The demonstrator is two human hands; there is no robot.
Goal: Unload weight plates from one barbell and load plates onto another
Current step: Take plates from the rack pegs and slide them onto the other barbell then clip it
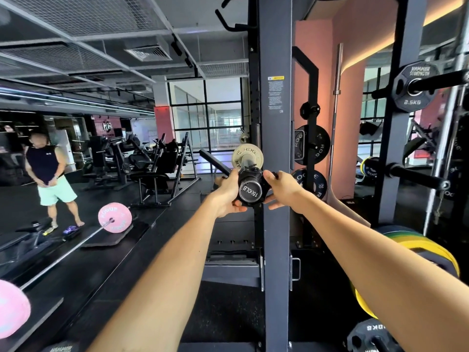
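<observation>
A racked barbell points its sleeve end (250, 193) straight at me, the cap marked 1500LB. A black collar clamp (250, 175) sits on the sleeve just behind the cap. Behind the clamp a small pale Rogue plate (238, 153) is on the sleeve. My left hand (227, 193) grips the clamp from the left, and my right hand (280, 190) holds it from the right with the thumb on top. On the floor at left lies a second barbell (76, 246) with a pink Rogue plate (114, 217) at its far end and another pink plate (11, 309) at the near end.
The rack's grey upright (275, 123) stands right behind the sleeve. Black Rogue plates (313, 146) hang on storage pegs, a 2.5 kg plate (413, 87) at upper right. Coloured bumper plates (416, 247) lean at lower right. A person (50, 179) stands at left by the floor barbell.
</observation>
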